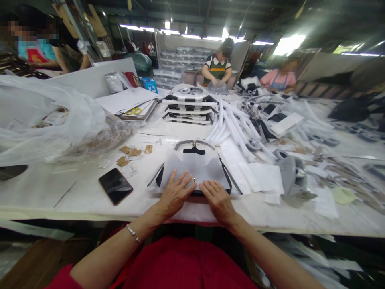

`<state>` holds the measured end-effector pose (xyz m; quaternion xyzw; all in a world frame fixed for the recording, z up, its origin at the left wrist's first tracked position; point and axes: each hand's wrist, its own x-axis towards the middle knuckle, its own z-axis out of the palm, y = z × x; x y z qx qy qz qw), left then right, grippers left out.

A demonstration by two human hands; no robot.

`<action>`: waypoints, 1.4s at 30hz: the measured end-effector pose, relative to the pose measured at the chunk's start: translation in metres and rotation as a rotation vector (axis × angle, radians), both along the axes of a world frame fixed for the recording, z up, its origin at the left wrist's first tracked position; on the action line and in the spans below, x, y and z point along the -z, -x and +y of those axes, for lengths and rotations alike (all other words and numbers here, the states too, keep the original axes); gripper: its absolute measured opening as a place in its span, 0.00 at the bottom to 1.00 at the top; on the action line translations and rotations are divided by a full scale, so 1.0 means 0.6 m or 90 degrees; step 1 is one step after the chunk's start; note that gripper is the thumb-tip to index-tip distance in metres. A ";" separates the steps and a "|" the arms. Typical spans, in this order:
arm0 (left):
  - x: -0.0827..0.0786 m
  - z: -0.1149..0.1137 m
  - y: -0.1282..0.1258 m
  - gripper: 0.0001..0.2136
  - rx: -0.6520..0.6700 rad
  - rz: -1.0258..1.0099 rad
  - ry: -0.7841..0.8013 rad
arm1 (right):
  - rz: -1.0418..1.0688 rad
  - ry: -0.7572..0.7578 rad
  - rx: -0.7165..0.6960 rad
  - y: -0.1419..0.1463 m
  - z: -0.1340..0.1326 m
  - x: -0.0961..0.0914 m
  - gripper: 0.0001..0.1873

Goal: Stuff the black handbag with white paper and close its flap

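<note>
A black handbag (pixel 227 176) lies on the white table in front of me, its handle pointing away. A whitish translucent sheet (pixel 192 164) covers most of its front. My left hand (pixel 176 192) rests flat on the sheet's lower left, fingers spread. Flat on the lower right lies my right hand (pixel 218 199), fingers stretched out. Between my fingertips shows a small metal clasp (pixel 194 180). A black tab (pixel 194 151) sits at the top below the handle, which looks wrapped. What lies under my palms is hidden.
Left of the bag are a phone (pixel 116 186) and several brown tags (pixel 134 152). Stacked wrapped bags (pixel 189 110) stand behind, beside white padding strips (pixel 233 116). Yellow scissors (pixel 134 111) lie on paper sheets (pixel 120 100). A tape dispenser (pixel 290 174) stands right. Co-workers sit across the table.
</note>
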<state>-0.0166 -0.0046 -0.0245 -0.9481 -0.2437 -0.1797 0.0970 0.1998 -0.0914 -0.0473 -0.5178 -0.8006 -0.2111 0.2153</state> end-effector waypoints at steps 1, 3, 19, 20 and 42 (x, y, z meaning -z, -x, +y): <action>-0.010 0.000 -0.003 0.16 -0.018 0.002 0.004 | 0.007 -0.008 0.002 0.002 -0.001 0.002 0.24; -0.030 0.003 -0.008 0.15 -0.052 0.018 0.034 | 0.020 -0.024 0.002 0.004 -0.002 0.002 0.24; -0.001 0.031 0.020 0.23 0.074 0.072 0.115 | -0.052 0.071 0.104 0.054 0.003 -0.063 0.10; 0.000 0.029 0.019 0.23 0.071 0.063 0.108 | -0.056 0.078 0.120 0.055 0.003 -0.056 0.11; -0.053 0.113 -0.120 0.11 -0.141 -0.032 0.230 | -0.003 0.083 0.150 0.050 -0.008 -0.009 0.29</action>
